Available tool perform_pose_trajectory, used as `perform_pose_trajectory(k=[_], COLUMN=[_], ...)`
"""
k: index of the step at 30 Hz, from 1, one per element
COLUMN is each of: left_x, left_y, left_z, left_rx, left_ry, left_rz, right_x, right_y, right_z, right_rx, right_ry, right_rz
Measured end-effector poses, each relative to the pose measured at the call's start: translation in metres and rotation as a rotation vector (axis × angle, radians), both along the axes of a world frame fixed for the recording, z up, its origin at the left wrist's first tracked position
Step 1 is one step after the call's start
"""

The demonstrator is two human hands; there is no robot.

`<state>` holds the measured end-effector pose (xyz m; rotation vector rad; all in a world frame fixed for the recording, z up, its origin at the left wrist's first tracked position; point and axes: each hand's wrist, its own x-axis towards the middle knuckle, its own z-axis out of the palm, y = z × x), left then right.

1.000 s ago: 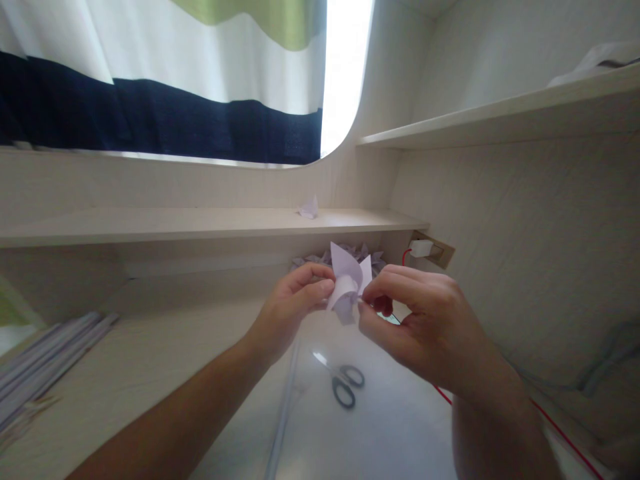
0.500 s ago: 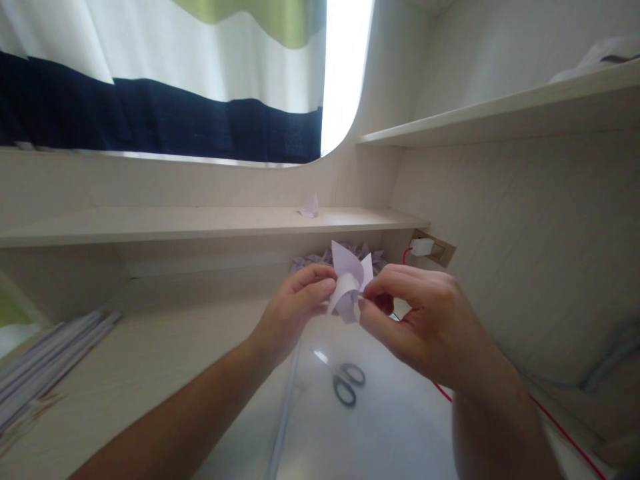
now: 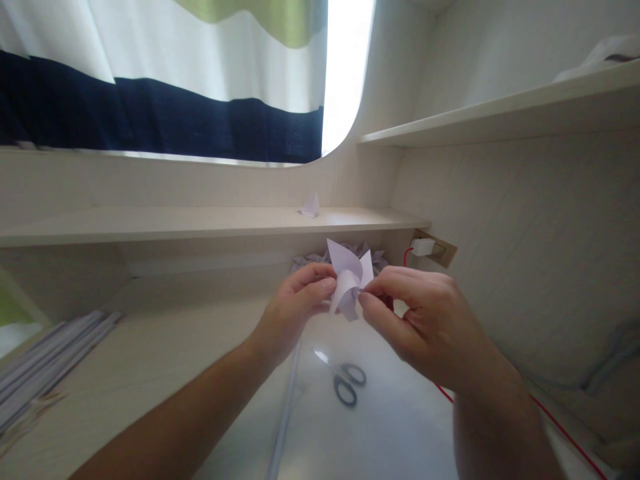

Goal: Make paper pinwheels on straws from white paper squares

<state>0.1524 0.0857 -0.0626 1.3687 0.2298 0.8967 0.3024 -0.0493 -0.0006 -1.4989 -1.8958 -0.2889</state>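
Between my two hands, above the desk, is a pale lilac folded paper piece (image 3: 346,277) with pointed, curling flaps. My left hand (image 3: 303,293) grips its left side, thumb in front and fingers behind. Thumb and index fingertip of my right hand (image 3: 420,310) pinch its lower right edge. The right hand's other fingers are curled and partly hidden. Below them a pair of scissors (image 3: 345,383) with dark handles lies on the desk, blades toward the upper left. Several similar folded paper pieces (image 3: 313,259) are heaped behind, partly covered by the held one.
One more folded paper piece (image 3: 311,205) stands on the low shelf (image 3: 200,222). Stacked paper strips (image 3: 55,360) lie at the left. A white plug (image 3: 423,247) with a red cable sits in the wall socket. A curtain (image 3: 215,127) hangs at the window.
The held paper has turned slightly and its upper flap leans further left. My right fingertips have shifted a little up along the paper's edge. The left hand stays in place.
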Motion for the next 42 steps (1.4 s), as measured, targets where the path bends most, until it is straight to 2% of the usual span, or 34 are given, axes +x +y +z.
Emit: perform_pose_trajectory(k=[19,29,42], left_x=[-0.0022,-0.0003,0.0015], left_y=[-0.0021,0.0,0.0026], left_z=[-0.0011,-0.0052,-0.0089], left_rx=[0.012,-0.052,0.045], left_ry=[0.016,-0.042,0.015], left_rz=[0.013,-0.045,0.043], right_x=[-0.0011,-0.0013,-0.0018], right_y=[-0.0002,0.0009,0.0006], right_z=[-0.0012,-0.0024,-0.001], right_rx=[-0.016,-0.028,-0.049], right_ry=[0.023,0.055,0.066], right_rz=[-0.029,-0.041,-0.041])
